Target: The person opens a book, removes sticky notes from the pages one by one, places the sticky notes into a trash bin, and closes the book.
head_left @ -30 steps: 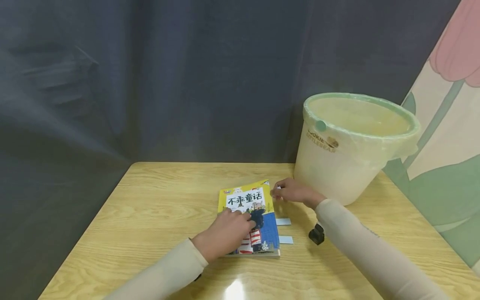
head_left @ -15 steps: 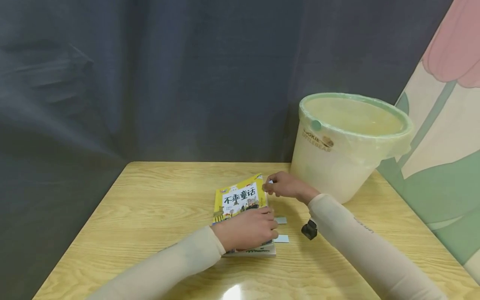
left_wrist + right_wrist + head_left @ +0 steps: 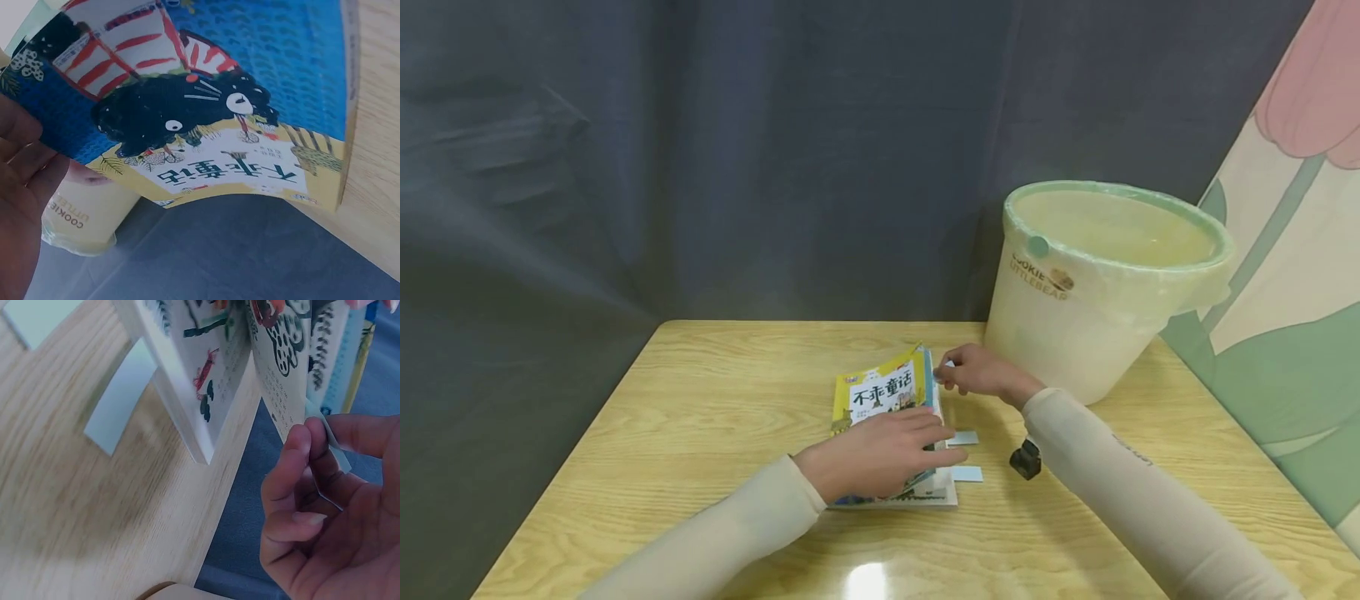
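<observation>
A children's book (image 3: pixel 880 392) with a yellow and blue cover lies partly open on the table, its front cover and some pages bent upward. My left hand (image 3: pixel 880 450) lies across the cover, fingers reaching over the book's right edge. In the right wrist view, left fingertips (image 3: pixel 357 302) show at the raised pages. At the book's upper right, my right hand (image 3: pixel 325 506) pinches a pale blue paper strip (image 3: pixel 340 457) against a page edge between thumb and finger. Two more pale strips (image 3: pixel 962 437) stick out from the book's right side lower down.
A large cream bucket (image 3: pixel 1060 333) with a green rim stands at the back right, close behind my right hand. The wooden table (image 3: pixel 730 392) ends at a dark curtain (image 3: pixel 820 167). A black wrist camera (image 3: pixel 1026 459) hangs under the right sleeve.
My left hand has moved right across the cover to its edge, and the cover and pages have lifted and bent. My right hand has stayed near the book's upper right.
</observation>
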{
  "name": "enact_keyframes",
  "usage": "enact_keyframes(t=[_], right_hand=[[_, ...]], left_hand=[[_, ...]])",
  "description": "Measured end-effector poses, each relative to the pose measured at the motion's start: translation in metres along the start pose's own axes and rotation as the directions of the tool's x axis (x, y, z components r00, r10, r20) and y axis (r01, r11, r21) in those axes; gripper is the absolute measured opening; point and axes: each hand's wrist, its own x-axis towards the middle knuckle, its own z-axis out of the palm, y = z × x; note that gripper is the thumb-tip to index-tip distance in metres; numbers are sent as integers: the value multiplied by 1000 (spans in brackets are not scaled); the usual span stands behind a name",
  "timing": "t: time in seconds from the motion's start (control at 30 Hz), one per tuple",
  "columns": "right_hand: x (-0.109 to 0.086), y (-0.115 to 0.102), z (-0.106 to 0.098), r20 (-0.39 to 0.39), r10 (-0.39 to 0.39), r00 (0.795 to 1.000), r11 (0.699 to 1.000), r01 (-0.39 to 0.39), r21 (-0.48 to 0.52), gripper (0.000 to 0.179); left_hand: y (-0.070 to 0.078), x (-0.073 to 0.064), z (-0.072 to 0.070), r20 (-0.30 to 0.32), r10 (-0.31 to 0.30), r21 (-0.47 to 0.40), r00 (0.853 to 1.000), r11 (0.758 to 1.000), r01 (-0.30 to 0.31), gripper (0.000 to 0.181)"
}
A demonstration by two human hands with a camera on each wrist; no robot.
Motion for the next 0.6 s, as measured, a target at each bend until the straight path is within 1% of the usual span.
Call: enact_keyframes(t=[0.07, 0.13, 0.23, 0.33, 0.4, 0.43, 0.5, 0.6], right_hand=[[-1, 0, 1, -2, -4, 1000, 1000, 4, -5, 25], [-1, 1, 1, -3, 2, 1000, 1000, -2, 0, 24], [0, 2, 2, -2, 10, 1000, 1000, -10, 12, 25], [0, 4, 2, 0, 14, 1000, 1000, -14, 22, 26], [0, 5, 2, 3, 17, 1000, 999, -17, 30, 27], [0, 6, 2, 3, 17, 1000, 999, -17, 33, 27], [0, 9, 3, 1, 16, 1000, 999, -16, 39, 28], [0, 13, 3, -1, 18, 1000, 999, -18, 36, 27]], left_hand=[[1, -4, -1, 2, -8, 15, 1000, 1000, 8, 55], [0, -6, -2, 8, -8, 52, 1000, 999, 7, 58], [-1, -10, -5, 22, 3, 122, 1000, 992, -5, 52], [-3, -18, -9, 16, -4, 173, 1000, 985, 1, 35], [-5, -24, -14, -14, -25, 183, 1000, 983, 27, 23], [-5, -28, -16, -32, -35, 188, 999, 981, 40, 20], [-7, -34, -24, -65, -56, 194, 996, 979, 67, 19], [-13, -45, -36, -105, -75, 162, 992, 983, 91, 19]])
